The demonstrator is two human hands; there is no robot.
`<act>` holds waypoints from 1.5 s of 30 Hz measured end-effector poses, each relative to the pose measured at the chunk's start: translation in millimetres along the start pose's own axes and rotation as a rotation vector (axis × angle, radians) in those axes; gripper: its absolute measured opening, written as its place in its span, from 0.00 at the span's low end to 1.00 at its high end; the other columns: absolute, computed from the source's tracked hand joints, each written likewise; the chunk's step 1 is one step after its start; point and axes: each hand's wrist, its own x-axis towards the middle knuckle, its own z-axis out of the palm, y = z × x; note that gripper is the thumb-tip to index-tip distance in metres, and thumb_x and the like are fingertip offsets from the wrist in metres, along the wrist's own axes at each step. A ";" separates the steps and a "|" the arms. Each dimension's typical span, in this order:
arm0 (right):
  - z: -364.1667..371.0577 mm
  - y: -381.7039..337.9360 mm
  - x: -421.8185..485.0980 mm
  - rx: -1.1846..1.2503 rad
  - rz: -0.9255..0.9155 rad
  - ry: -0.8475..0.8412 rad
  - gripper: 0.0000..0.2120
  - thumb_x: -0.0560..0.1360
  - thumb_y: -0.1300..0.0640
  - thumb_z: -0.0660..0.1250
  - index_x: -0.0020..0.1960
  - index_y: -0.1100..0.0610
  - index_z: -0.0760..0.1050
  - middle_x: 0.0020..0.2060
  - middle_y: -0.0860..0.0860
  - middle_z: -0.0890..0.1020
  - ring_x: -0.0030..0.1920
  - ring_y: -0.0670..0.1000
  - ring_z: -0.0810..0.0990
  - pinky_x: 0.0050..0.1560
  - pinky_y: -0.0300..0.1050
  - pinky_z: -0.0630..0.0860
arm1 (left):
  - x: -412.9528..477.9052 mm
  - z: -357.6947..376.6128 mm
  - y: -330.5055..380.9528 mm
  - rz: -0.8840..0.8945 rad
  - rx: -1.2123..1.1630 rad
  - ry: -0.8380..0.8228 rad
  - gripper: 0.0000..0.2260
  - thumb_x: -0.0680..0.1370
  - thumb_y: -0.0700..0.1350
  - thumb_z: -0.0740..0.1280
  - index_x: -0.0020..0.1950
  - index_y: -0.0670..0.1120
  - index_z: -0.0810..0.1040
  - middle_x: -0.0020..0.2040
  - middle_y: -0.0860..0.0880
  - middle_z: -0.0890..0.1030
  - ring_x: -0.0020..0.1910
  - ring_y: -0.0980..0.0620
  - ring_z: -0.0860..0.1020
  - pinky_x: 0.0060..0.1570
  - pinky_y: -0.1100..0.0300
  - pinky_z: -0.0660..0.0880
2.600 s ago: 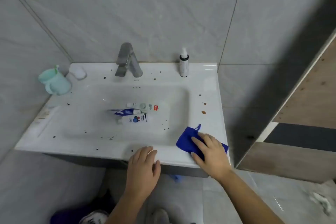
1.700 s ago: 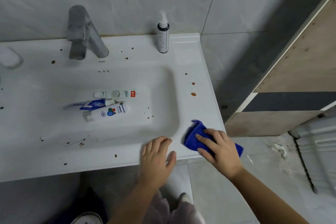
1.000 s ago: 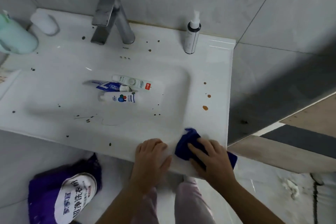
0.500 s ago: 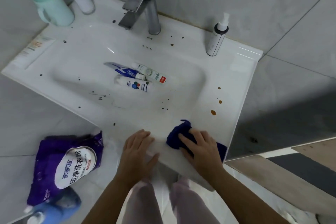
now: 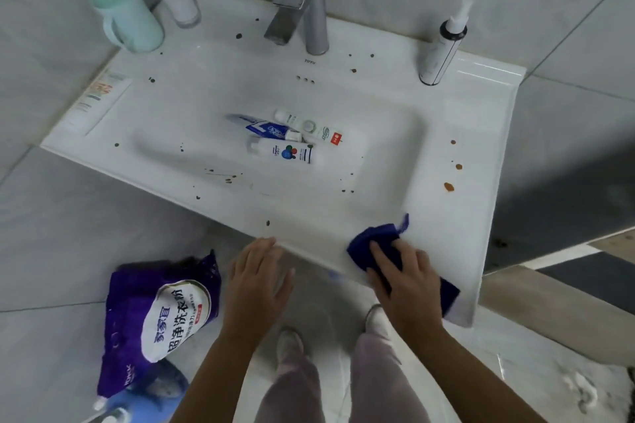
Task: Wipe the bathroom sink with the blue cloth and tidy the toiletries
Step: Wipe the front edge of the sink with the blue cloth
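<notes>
A person's right hand (image 5: 407,282) lies palm-down on a crumpled dark-blue cloth (image 5: 372,241) at the front right rim of a white rectangular ceramic sink (image 5: 481,134). Its fingers are spread and nearly straight across the fabric, the grip apart and pressing rather than clutching. One end of the cloth pokes out beyond the fingertips, and another shows past the back of the hand near the sink's front right corner. The left hand (image 5: 256,282) is held palm-down nearby, its grip loose and apart, holding nothing. Its fingertips are at the sink's front edge; whether they touch it cannot be told. Both bare forearms reach up from the bottom of the view.

Brown specks and blotches dot the sink's rim and basin. Three white and blue toothpaste tubes (image 5: 292,151) lie bunched together in the middle of the basin. A chrome square-bodied faucet (image 5: 305,0) stands at the back rim, with a slim white pump bottle with a black collar (image 5: 441,51) well to its right. At the back left corner stand a mint-green plastic mug (image 5: 127,17) and, just beside it, a small white cup (image 5: 180,5). A flat white tube (image 5: 96,103) lies along the left rim. Grey tiles cover the walls and floor. A purple detergent bag with a white label (image 5: 158,316) sits on the floor below the sink, left of the person's pale pink trousers (image 5: 299,385).
</notes>
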 end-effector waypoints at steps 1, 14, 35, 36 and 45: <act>11.4 -25.1 12.2 -0.009 -0.003 -0.019 0.18 0.74 0.49 0.57 0.55 0.57 0.79 0.49 0.57 0.79 0.45 0.57 0.75 0.37 0.50 0.76 | -1.8 -2.5 -9.0 0.008 0.004 -0.002 0.22 0.80 0.56 0.51 0.56 0.41 0.74 0.56 0.40 0.78 0.57 0.43 0.74 0.56 0.50 0.71; 6.0 -25.4 -26.8 -0.150 0.487 0.181 0.22 0.74 0.48 0.56 0.57 0.60 0.78 0.51 0.64 0.78 0.45 0.66 0.75 0.37 0.55 0.73 | 1.1 -4.0 -33.4 0.211 -0.059 -0.032 0.15 0.74 0.48 0.61 0.52 0.40 0.80 0.55 0.43 0.79 0.57 0.48 0.71 0.55 0.55 0.66; -12.2 31.6 -41.6 -0.145 0.137 0.120 0.20 0.73 0.46 0.57 0.56 0.56 0.79 0.51 0.57 0.79 0.48 0.55 0.70 0.41 0.51 0.76 | 36.5 38.9 49.4 0.205 -0.100 -0.174 0.16 0.74 0.52 0.59 0.50 0.43 0.79 0.51 0.46 0.79 0.53 0.49 0.71 0.54 0.49 0.71; -17.5 49.1 -33.3 -0.130 0.133 0.111 0.20 0.73 0.46 0.58 0.56 0.56 0.79 0.51 0.57 0.79 0.48 0.55 0.70 0.40 0.51 0.77 | 40.9 39.5 51.9 0.206 -0.109 -0.169 0.16 0.74 0.52 0.59 0.50 0.43 0.79 0.51 0.46 0.79 0.53 0.49 0.71 0.53 0.50 0.71; -26.0 82.4 -24.4 -0.029 0.035 0.062 0.18 0.72 0.49 0.62 0.57 0.56 0.78 0.52 0.56 0.77 0.50 0.53 0.70 0.44 0.50 0.76 | 101.7 69.8 122.0 0.011 -0.367 -0.295 0.20 0.76 0.50 0.64 0.64 0.40 0.73 0.62 0.44 0.74 0.60 0.46 0.72 0.58 0.61 0.66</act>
